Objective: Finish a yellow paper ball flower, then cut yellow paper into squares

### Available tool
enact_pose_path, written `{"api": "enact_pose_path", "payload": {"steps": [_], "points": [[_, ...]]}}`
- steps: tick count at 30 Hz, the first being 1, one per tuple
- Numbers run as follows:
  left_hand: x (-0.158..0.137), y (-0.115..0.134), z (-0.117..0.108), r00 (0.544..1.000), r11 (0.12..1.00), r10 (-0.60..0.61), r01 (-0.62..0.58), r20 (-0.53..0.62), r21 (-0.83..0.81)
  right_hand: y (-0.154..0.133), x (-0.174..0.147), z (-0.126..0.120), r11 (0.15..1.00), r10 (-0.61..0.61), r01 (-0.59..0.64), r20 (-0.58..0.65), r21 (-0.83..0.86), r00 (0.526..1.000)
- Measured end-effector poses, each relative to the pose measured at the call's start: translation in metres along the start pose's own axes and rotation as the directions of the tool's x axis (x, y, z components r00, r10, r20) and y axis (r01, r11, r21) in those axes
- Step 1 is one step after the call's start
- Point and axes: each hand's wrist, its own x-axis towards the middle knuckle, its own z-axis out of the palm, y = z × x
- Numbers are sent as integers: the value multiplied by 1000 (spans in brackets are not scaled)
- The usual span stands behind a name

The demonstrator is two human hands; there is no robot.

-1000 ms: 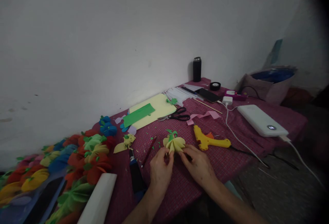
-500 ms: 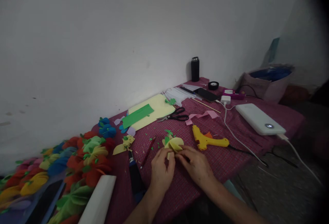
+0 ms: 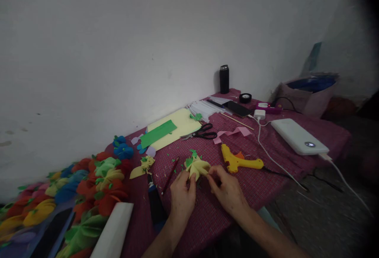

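Observation:
Between my two hands is a pale yellow paper flower (image 3: 197, 167), its folded petals spread like a star. My left hand (image 3: 183, 191) pinches its near left side between thumb and fingers. The tip of a right-hand petal is gripped by the thumb and fingers of my right hand (image 3: 225, 187). Small green paper scraps (image 3: 193, 153) lie just behind the flower. To the left rests a dark red pencil (image 3: 170, 177), and to the right a yellow glue gun (image 3: 241, 162) lies on its side.
Finished paper flowers (image 3: 103, 179) crowd the left side. Scissors (image 3: 201, 132), a green paper strip (image 3: 158, 133) and yellow sheets (image 3: 180, 121) lie toward the wall. A power bank (image 3: 299, 136) with white cables, a phone (image 3: 237, 108) and a black bottle (image 3: 224, 79) stand or lie at right.
The yellow flower has turned in my hands, so its petals now show spread in a star. My right hand has shifted slightly right, to a petal's tip.

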Motion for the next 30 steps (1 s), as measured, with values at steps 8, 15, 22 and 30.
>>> {"api": "enact_pose_path", "payload": {"steps": [8, 15, 22, 30], "points": [[-3, -5, 6, 999, 997, -25, 29, 43, -75, -3, 4, -3, 997, -60, 64, 71, -52, 996], [-4, -3, 4, 989, 984, 149, -147, 17, -99, -2, 3, -5, 993, 55, -46, 78, -113, 995], [-6, 2, 5, 989, 982, 118, -103, 87, -159, -2, 4, -7, 997, 71, -69, 67, -27, 995], [0, 10, -4, 994, 990, 46, -32, 104, -136, -9, -4, -3, 994, -106, 98, 164, 56, 981]]}}
